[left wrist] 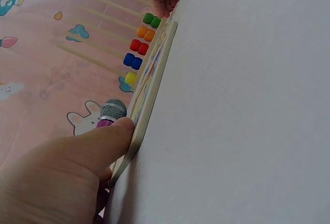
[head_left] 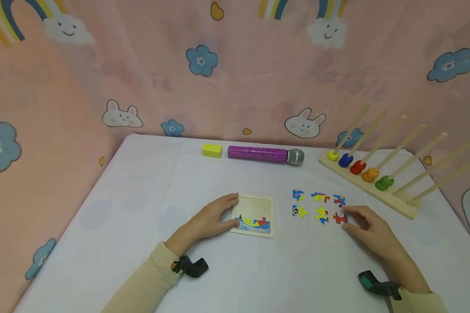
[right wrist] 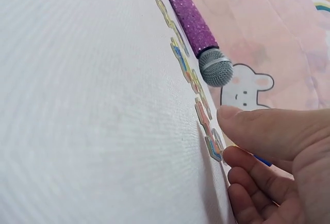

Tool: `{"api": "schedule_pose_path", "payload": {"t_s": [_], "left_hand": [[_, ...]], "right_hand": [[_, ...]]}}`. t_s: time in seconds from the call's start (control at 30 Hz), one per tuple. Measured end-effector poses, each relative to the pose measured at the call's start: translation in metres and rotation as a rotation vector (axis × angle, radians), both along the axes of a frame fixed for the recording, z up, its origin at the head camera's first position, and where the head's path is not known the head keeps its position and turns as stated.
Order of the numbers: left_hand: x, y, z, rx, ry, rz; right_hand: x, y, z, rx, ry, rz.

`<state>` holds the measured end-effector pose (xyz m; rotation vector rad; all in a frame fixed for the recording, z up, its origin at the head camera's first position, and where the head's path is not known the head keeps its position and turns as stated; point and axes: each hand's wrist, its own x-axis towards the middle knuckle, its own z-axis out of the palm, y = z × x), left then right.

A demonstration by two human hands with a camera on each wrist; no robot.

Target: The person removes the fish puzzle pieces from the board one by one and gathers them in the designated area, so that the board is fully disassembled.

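Note:
A square wooden puzzle tray [head_left: 253, 203] lies flat on the table, with assembled pieces [head_left: 253, 223] along its near part. My left hand [head_left: 208, 217] grips the tray's left side, its thumb on the rim in the left wrist view. To the right lie several loose jigsaw pieces in two rows. My right hand [head_left: 374, 230] is at the red puzzle piece [head_left: 340, 218], thumb and fingertips spread apart at its right side. In the right wrist view the fingers are bent near the piece, which lies on the table; whether they touch it I cannot tell.
A yellow block [head_left: 212, 151] and a purple glitter microphone [head_left: 258, 154] lie along the table's back edge. At the back right stands a wooden bead rack [head_left: 370, 187] with tall pegs. A patterned pink cloth [head_left: 243, 87] hangs behind the white table.

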<state>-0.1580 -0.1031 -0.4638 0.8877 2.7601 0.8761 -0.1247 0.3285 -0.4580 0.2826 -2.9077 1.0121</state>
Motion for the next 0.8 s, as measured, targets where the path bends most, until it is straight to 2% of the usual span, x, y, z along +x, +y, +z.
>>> {"api": "schedule_pose_path", "payload": {"t_s": [0.1, 0.23, 0.4, 0.53, 0.67, 0.8], "left_hand": [[0.0, 0.0, 0.0, -0.005, -0.002, 0.002], [-0.001, -0.001, 0.001, -0.013, -0.017, -0.015], [-0.002, -0.003, 0.005, -0.045, -0.062, -0.055], [-0.001, -0.004, 0.01, -0.096, -0.091, -0.063], [0.006, -0.006, 0.015, -0.122, -0.097, -0.07], [0.017, -0.009, 0.016, -0.084, -0.076, -0.074]], "right_hand": [[0.002, -0.002, 0.006, -0.005, -0.023, -0.002], [0.003, -0.011, 0.015, -0.055, -0.017, 0.048], [0.005, -0.033, 0.021, -0.051, -0.029, 0.086], [0.005, -0.055, 0.024, -0.042, -0.062, 0.109], [0.004, -0.081, 0.029, -0.075, -0.074, 0.169], [0.001, -0.106, 0.032, -0.138, -0.083, 0.239]]}}
